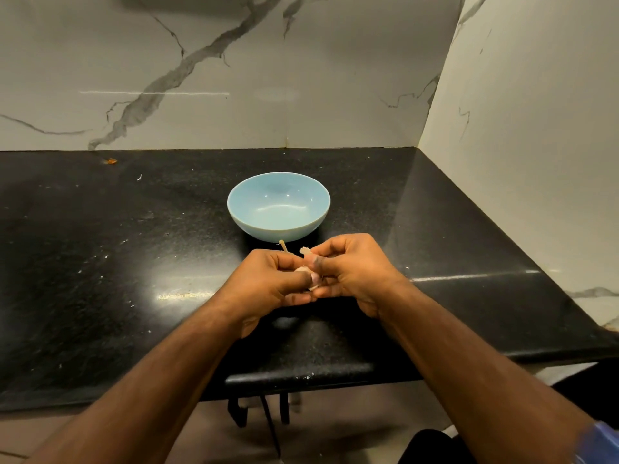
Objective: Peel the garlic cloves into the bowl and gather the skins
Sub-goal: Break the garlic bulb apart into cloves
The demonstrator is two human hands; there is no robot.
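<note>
A light blue bowl (278, 206) stands on the black counter (100, 262), and nothing shows inside it. Just in front of the bowl, both hands meet above the counter around a garlic bulb (304, 270). My left hand (268, 283) grips the bulb with curled fingers, and its dry stem pokes up above the knuckles. My right hand (351, 266) pinches the bulb's papery skin with thumb and fingers; a white scrap of skin sticks up by its fingertips. Most of the bulb is hidden by the fingers.
A marble wall (234, 78) closes off the back of the counter and another the right side. The counter's front edge runs below my forearms. Small specks and a tiny orange scrap (110, 161) lie on the counter at the back left.
</note>
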